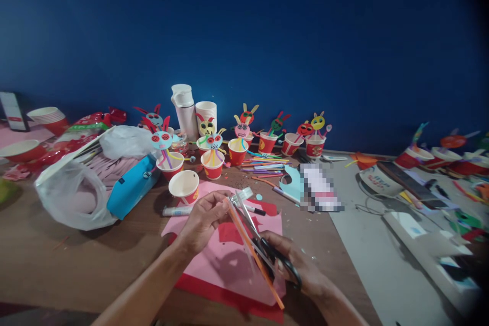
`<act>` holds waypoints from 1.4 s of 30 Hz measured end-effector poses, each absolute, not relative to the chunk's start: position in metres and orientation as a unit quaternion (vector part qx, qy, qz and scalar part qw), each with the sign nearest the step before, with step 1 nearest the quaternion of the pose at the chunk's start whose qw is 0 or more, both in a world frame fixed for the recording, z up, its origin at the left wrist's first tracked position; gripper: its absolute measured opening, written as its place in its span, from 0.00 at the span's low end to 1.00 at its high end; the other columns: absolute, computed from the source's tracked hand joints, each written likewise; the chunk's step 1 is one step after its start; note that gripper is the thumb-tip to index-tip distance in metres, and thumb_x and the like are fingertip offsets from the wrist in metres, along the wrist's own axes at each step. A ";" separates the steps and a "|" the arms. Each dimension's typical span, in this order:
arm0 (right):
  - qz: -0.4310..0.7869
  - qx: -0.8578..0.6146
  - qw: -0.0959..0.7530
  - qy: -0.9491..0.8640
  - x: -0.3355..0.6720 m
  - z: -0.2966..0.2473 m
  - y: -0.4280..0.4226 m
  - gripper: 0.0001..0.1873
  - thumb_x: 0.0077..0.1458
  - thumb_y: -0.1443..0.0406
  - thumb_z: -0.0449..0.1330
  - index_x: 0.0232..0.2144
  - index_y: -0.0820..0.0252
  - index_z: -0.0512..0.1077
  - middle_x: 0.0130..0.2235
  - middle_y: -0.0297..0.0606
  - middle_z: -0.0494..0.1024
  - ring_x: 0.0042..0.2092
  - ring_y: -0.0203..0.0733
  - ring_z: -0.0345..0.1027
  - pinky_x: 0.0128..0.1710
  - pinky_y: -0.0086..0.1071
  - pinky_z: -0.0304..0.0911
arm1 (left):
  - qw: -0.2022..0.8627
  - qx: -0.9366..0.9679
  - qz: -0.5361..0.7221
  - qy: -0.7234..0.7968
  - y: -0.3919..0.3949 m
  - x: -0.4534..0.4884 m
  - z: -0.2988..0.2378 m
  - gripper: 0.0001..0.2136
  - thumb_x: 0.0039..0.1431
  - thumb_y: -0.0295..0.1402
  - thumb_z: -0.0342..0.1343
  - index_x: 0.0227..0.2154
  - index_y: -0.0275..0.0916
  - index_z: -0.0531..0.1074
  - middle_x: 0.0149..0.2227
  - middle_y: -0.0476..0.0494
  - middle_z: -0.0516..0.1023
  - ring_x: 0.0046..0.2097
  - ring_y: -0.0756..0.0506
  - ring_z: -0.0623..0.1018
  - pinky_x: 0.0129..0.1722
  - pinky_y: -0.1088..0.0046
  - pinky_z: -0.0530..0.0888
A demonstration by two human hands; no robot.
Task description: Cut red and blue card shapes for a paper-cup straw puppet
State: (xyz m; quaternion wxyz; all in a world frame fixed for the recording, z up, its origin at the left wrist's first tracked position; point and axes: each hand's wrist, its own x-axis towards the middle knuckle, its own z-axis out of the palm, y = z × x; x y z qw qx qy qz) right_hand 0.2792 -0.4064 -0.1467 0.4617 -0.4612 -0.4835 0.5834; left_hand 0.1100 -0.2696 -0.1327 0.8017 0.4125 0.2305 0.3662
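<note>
My left hand [208, 220] pinches the upper end of a long, thin orange strip [254, 254], whose exact kind I cannot make out. The strip slants down to the right over the paper. In my right hand [292, 260] are scissors [269, 249] with black handles. Their blades point up toward my left fingertips, close to the strip's upper end; I cannot tell whether they touch it. Beneath both hands lie pink paper [217, 270] and red paper [208, 295]. A black-capped marker [255, 210] rests behind the blades.
Red and white paper cups [212, 165] with colourful paper faces stand along the back. A plain-topped cup [184, 187] is nearer. Coloured sticks [265, 165] lie behind my hands. A plastic bag [76, 209] and blue packet [133, 186] are left; a white box [424, 244] is right.
</note>
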 end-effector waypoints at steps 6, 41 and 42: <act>0.588 -0.449 0.481 -0.471 0.273 -0.147 -0.399 0.26 0.40 0.51 0.62 0.40 0.58 0.67 0.33 0.35 0.66 0.32 0.37 0.57 0.31 0.27 0.57 | 0.806 0.426 0.346 0.222 -0.275 0.111 -0.133 0.03 0.48 0.28 0.57 0.24 0.35 0.69 0.34 0.48 0.69 0.31 0.51 0.73 0.33 0.72 0.72; 0.571 -0.486 0.456 -0.479 0.273 -0.148 -0.405 0.17 0.42 0.69 0.60 0.39 0.59 0.66 0.30 0.32 0.66 0.30 0.33 0.59 0.28 0.25 0.58 | 0.788 0.426 0.359 0.261 -0.273 0.115 -0.139 0.06 0.43 0.30 0.61 0.23 0.35 0.69 0.30 0.49 0.70 0.28 0.52 0.72 0.29 0.74 0.72; 0.564 -0.494 0.452 -0.483 0.278 -0.149 -0.407 0.18 0.42 0.67 0.60 0.39 0.59 0.67 0.31 0.33 0.67 0.30 0.34 0.60 0.28 0.25 0.58 | 0.786 0.427 0.361 0.266 -0.272 0.115 -0.140 0.06 0.43 0.30 0.61 0.23 0.35 0.69 0.31 0.49 0.70 0.27 0.53 0.71 0.29 0.75 0.71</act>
